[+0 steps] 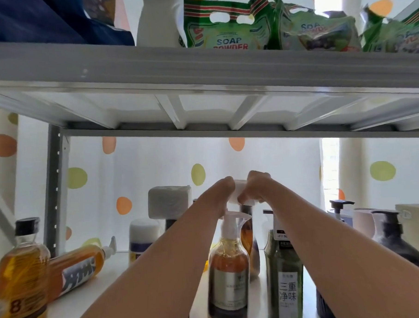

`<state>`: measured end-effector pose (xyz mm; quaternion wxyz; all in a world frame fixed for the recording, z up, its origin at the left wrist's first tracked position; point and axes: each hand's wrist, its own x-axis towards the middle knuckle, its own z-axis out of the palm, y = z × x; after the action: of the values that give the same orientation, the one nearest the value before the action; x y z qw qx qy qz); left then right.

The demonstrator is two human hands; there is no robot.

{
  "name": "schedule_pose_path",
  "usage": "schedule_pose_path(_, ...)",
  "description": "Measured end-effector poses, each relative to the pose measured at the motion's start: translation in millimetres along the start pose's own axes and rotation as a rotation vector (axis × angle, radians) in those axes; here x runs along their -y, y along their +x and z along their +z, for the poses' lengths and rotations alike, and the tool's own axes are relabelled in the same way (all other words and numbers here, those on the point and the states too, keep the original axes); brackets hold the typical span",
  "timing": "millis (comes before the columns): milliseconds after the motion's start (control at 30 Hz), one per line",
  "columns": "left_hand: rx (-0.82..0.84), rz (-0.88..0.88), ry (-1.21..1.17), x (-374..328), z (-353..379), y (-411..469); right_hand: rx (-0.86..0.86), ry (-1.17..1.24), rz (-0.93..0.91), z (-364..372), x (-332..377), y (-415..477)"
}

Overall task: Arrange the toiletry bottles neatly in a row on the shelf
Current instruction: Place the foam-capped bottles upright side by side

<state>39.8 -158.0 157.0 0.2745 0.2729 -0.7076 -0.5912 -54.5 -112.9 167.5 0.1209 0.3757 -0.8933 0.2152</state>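
White metal shelf in front of a dotted curtain, cluttered with bottles: both arms reach to the back, left hand and right hand pinching a white cap between them, which probably tops a dark-necked bottle mostly hidden behind the amber pump bottle. Best move, I'd say: lift straight up to clear the amber pump head and the green bottle just beside it, keep it vertical, set it flush with its neighbours. The orange bottle lying on its side at left still needs standing up.
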Motion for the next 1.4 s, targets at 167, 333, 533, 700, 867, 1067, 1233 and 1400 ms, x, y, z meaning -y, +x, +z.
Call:
schedule_pose_path(167, 0.022, 0.032, 0.062, 8, -7, 22, 0.084, 0.228, 0.052, -10, -2, -11)
schedule_pose_path(333, 0.118, 0.048, -0.079, 1, -12, 11, -0.044, 0.34, 0.004, -20, -2, -17)
schedule_pose_path(533, 0.059, 0.188, -0.131, -1, -19, 7, -0.259, 0.519, -0.091, -40, -3, -26)
schedule_pose_path(700, 0.058, 0.245, 0.172, 8, -19, -2, -0.377, 0.403, -0.271, -45, 14, -44)
schedule_pose_path(867, -0.255, 0.436, 0.362, 12, -12, -11, -0.452, 0.254, -0.413, -59, 37, -62)
schedule_pose_path(1067, -0.447, 0.433, 0.176, -1, -26, -31, -0.465, 0.173, -0.591, -66, 66, -88)
schedule_pose_path(1233, -0.426, 0.434, -0.103, -14, -35, -43, -0.516, 0.182, -0.659, -74, 83, -99)
schedule_pose_path(1400, -0.355, 0.404, -0.206, -18, -37, -46, -0.542, 0.141, -0.677, -78, 86, -101)
